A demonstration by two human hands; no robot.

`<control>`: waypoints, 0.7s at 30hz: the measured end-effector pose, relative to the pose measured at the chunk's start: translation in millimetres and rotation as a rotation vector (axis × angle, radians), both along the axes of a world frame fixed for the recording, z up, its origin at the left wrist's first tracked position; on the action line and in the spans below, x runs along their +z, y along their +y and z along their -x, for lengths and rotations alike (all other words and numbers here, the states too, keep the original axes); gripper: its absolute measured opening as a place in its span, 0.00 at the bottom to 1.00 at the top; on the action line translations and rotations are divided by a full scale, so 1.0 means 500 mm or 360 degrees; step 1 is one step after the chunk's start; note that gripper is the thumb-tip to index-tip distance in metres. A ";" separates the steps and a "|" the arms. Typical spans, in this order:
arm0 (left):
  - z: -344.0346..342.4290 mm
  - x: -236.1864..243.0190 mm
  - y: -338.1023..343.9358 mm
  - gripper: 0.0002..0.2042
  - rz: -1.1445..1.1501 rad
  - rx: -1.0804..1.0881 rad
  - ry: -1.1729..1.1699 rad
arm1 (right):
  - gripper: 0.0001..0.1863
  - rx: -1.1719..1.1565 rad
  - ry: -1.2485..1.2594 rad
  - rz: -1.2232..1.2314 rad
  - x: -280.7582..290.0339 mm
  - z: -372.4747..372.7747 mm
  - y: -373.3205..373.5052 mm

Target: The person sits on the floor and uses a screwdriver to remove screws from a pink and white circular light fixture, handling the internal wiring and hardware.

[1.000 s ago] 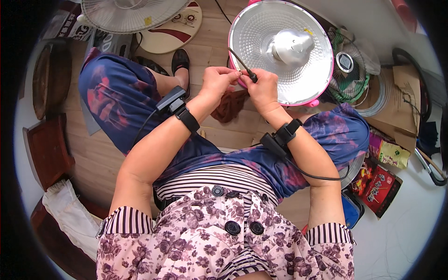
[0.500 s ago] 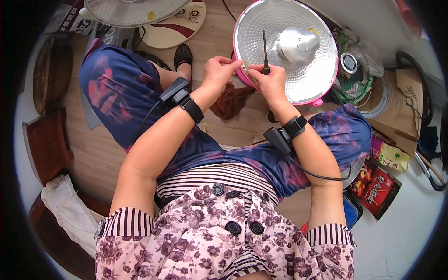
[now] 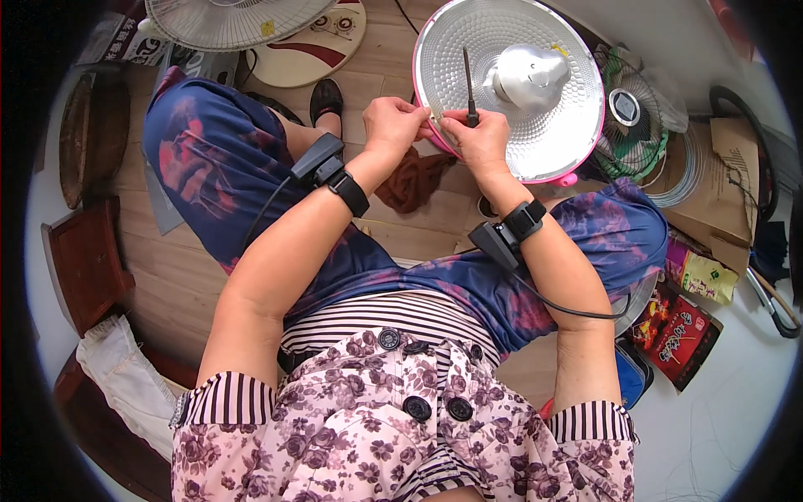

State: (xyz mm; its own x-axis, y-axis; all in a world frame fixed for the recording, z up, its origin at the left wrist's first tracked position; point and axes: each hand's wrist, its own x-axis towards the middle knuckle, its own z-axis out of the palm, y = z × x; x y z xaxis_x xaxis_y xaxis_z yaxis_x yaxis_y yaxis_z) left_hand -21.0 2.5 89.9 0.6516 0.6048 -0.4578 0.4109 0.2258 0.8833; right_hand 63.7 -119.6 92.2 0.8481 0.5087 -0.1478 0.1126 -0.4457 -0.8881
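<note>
A round heater (image 3: 548, 146) with a silver, dimpled reflector dish and a pink rim stands in front of me. Its central silver dome (image 3: 534, 79) faces up. My right hand (image 3: 483, 144) is closed around a screwdriver (image 3: 469, 77) with a dark handle, its thin shaft pointing away from me over the dish. The thumb and forefinger of that hand reach toward the dish's near-left edge. Opposite them, my left hand (image 3: 391, 125) pinches at the same edge. A small pale piece shows between the two hands, too small to name, and the left fingertips partly hide what they grip.
A white fan (image 3: 242, 21) and its round base (image 3: 309, 50) stand at the far left. Right of the heater are a small fan (image 3: 626, 109), a coil of wire (image 3: 682, 180) and a cardboard box (image 3: 723, 188). A brown cloth (image 3: 410, 182) lies on the floor below my hands.
My hands have drawn slightly closer at the dish's edge, and the small pale piece is more covered now. The screwdriver stays in my right hand, its shaft a little more upright.
</note>
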 end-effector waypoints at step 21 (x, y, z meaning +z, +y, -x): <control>-0.018 -0.012 0.003 0.23 -0.0905 -0.0186 -0.0010 | 0.07 -0.0103 -0.0022 0.0020 -0.008 -0.008 -0.018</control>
State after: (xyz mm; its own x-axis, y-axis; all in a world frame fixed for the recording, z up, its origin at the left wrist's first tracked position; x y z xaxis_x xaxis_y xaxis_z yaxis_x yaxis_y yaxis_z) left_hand -12.0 3.8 83.9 0.7306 0.6783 -0.0782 0.3992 -0.3313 0.8549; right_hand 67.9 -128.6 87.9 0.8813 0.4507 -0.1423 0.0950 -0.4638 -0.8809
